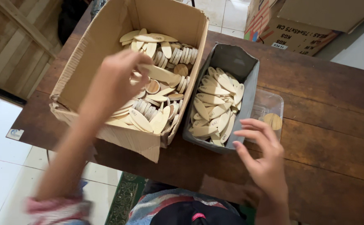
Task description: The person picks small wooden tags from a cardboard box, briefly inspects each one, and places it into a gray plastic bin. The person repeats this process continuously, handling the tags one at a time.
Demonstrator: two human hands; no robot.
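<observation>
Reaching into the cardboard box [107, 46], the left hand [117, 79] pinches one oval wooden piece [163, 75] between thumb and fingers; the piece is held above the heap of similar wooden pieces [157, 104] that fills the box. This hand is blurred by motion, so the exact finger placement cannot be told.

Position of the right hand [263, 154]: over the near edge of the table [323, 137], just beside the near right corner of the grey bin [236, 58]. Its fingers are spread and curled, gripping nothing; the fingertips lie close to the bin rim, and contact cannot be confirmed.

Contents of the grey bin: a loose pile of oval wooden pieces [215, 108]. The bin stands against the right wall of the cardboard box.

A clear plastic container [269, 102] stands against the right side of the bin and holds one round wooden disc [273, 121].

A second cardboard carton [298, 29] sits at the far right corner of the table
</observation>
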